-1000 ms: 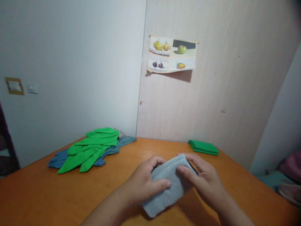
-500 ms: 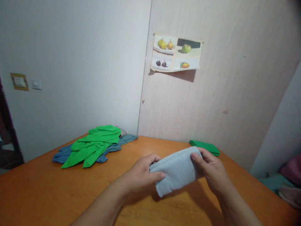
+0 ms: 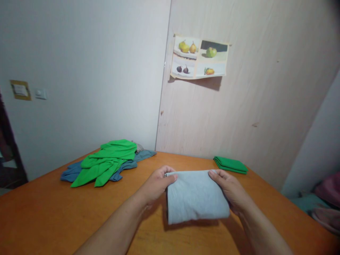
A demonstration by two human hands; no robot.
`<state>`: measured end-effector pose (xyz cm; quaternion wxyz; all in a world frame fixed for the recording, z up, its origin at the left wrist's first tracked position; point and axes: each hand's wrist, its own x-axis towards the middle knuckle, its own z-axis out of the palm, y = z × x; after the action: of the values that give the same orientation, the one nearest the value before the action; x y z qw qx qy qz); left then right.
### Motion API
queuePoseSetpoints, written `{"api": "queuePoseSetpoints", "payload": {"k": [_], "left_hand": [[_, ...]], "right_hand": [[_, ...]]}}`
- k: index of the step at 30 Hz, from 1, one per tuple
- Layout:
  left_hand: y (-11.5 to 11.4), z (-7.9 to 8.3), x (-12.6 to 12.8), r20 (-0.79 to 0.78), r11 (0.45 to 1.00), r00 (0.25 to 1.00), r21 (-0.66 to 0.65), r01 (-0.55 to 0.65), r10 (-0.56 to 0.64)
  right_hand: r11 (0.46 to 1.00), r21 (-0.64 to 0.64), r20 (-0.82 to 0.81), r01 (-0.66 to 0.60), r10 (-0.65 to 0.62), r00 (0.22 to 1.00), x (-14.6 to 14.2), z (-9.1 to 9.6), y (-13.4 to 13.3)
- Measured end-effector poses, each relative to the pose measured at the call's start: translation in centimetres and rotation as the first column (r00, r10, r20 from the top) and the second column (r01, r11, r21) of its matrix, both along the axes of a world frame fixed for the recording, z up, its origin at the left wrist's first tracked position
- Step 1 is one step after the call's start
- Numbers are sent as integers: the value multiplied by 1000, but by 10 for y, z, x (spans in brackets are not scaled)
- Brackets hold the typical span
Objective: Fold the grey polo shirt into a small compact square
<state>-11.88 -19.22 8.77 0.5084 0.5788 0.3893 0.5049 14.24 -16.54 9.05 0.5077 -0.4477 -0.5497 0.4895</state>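
A folded light grey cloth [image 3: 196,198] hangs between my two hands, just above the table. Pinching its upper left corner is my left hand [image 3: 159,184], thumb on the near face. My right hand [image 3: 230,187] grips the upper right corner the same way, its thumb on the front and the other fingers mostly behind. The cloth's near face is turned toward me, and a dark edge shows along its left side. Whether it is a garment cannot be made out.
On the orange table [image 3: 106,212], a loose heap of bright green cloth [image 3: 114,156] and blue cloth [image 3: 71,171] lies at the back left. A folded green cloth [image 3: 230,165] rests at the back right. Fruit pictures [image 3: 199,58] hang on the wall behind.
The grey cloth has turned from slanted to nearly level along its top edge, and more of its face shows. My left hand has moved up; both hands still hold it.
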Motion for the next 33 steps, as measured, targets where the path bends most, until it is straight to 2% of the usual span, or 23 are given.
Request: {"api": "queuePoseSetpoints", "payload": {"k": [4, 10, 12, 15, 18, 21, 24, 26, 29, 33], "left_hand": [[13, -20, -1, -51, 993, 997, -103, -59, 53], [35, -58, -1, -139, 972, 980, -167, -164, 141], [40, -66, -1, -214, 963, 958, -144, -226, 193], [45, -75, -2, -290, 948, 921, -103, -301, 261], [49, -78, -3, -340, 936, 882, -10, -351, 327], [49, -71, -3, -402, 903, 809, 188, -387, 430], [42, -57, 3, -424, 881, 794, 382, -280, 436], [33, -48, 11, -450, 876, 812, 459, -147, 372], [18, -41, 23, -590, 879, 762, 473, 59, 266], [3, -42, 30, -789, 891, 598, 366, 268, 144]], "right_hand": [[996, -81, 79, -27, 33, 996, -2, -20, 11], [983, -175, 182, -46, 78, 980, -2, -63, 38], [992, -127, 276, 5, 31, 961, -2, -75, 47], [997, 7, 466, 82, -76, 881, 2, -85, 56], [985, 101, 547, 142, -174, 819, 8, -83, 61], [953, 263, 606, 153, -286, 742, 10, -73, 58], [893, 447, 628, 50, -353, 693, 2, -59, 46], [873, 485, 653, -54, -320, 686, -7, -53, 37], [878, 428, 753, -217, -213, 622, -19, -51, 26], [916, 256, 872, -308, -81, 483, -23, -59, 21]]}}
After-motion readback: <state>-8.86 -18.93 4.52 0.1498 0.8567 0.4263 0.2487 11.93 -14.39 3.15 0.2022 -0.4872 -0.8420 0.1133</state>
